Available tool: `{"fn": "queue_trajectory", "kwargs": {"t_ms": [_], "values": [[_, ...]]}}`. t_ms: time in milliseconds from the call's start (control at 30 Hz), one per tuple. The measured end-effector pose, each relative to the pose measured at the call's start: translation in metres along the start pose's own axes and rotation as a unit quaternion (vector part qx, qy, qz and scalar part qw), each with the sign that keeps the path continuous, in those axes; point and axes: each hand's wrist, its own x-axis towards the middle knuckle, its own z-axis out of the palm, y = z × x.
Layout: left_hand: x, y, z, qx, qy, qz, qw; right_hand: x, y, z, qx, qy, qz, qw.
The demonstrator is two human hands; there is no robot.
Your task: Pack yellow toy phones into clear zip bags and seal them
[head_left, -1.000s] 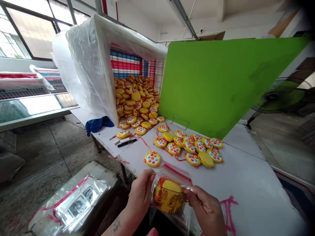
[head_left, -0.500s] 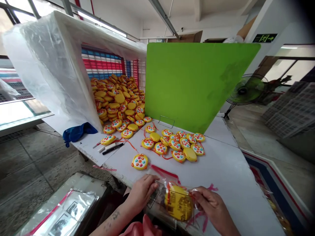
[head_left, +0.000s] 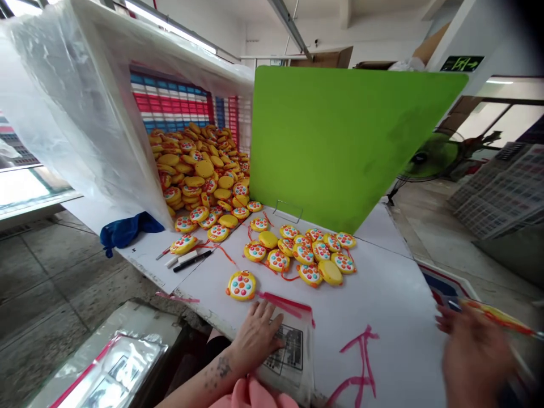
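My left hand (head_left: 257, 335) lies flat, fingers stretched, on a clear plastic bag (head_left: 293, 347) with black print and a red strip along its top. At the far right, past the table edge, my right hand (head_left: 476, 354) is blurred by motion, its fingers closed on a bagged yellow toy (head_left: 497, 317) seen edge-on. Just beyond my left fingertips sits one round yellow toy (head_left: 241, 285) with coloured dots on a white face. Several more such toys (head_left: 304, 253) with red cords lie in a group farther back.
A plastic-wrapped crate (head_left: 106, 113) on its side spills many yellow toys at the left. Behind the group stands a green board (head_left: 335, 141). Pens (head_left: 192, 261) and a blue cloth (head_left: 130, 231) lie left. More printed bags (head_left: 114, 371) rest lower left; pink strips (head_left: 363, 362) mark the tabletop.
My right hand has carried the bagged toy from in front of me to the far right, off the table. My left hand has flattened onto the printed bag left behind.
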Motion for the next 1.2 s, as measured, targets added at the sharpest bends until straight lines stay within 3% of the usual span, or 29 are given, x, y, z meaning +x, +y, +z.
{"fn": "queue_trajectory", "kwargs": {"t_ms": [67,133,233,333,400,467,533,633,667,733,800,867,967,1033,1200], "values": [[0.007,0.005,0.005,-0.006,0.002,0.015,1.0,-0.029,-0.03,0.045,0.019,-0.136,-0.003,0.991],[0.012,0.009,0.012,-0.011,0.006,0.026,1.0,-0.072,-0.06,0.098,0.012,-0.308,-0.067,0.949],[0.012,0.015,0.025,-0.024,0.028,0.021,0.999,-0.146,-0.094,0.17,0.026,-0.533,-0.214,0.818],[0.009,0.016,0.036,-0.04,0.044,0.011,0.998,-0.207,-0.111,0.22,-0.023,-0.662,-0.274,0.697],[0.006,0.015,0.04,-0.042,0.04,0.015,0.998,-0.229,-0.112,0.239,-0.022,-0.694,-0.261,0.671],[0.004,0.014,0.038,-0.038,0.039,0.02,0.998,-0.232,-0.108,0.248,0.002,-0.701,-0.231,0.674],[0.003,0.013,0.033,-0.033,0.042,0.022,0.998,-0.221,-0.101,0.247,0.033,-0.699,-0.191,0.688],[0.003,0.011,0.023,-0.024,0.037,0.035,0.998,-0.188,-0.087,0.226,0.072,-0.684,-0.12,0.716],[0.004,0.01,0.02,-0.021,0.034,0.041,0.998,-0.176,-0.081,0.215,0.101,-0.674,-0.066,0.729],[0.008,0.009,0.015,-0.014,0.027,0.05,0.998,-0.154,-0.071,0.189,0.195,-0.634,0.109,0.74],[0.014,0.008,0.011,-0.005,0.02,0.049,0.999,-0.138,-0.059,0.162,0.298,-0.547,0.305,0.72],[0.021,0.009,0.01,0.009,0.02,0.028,0.999,-0.127,-0.047,0.141,0.351,-0.456,0.406,0.709],[0.032,0.014,0.011,0.04,0.032,-0.021,0.998,-0.122,-0.031,0.121,0.353,-0.364,0.433,0.745],[0.036,0.017,0.014,0.06,0.04,-0.04,0.997,-0.122,-0.025,0.115,0.333,-0.339,0.433,0.766],[0.037,0.02,0.018,0.07,0.05,-0.048,0.995,-0.121,-0.024,0.107,0.303,-0.393,0.38,0.781]]}}
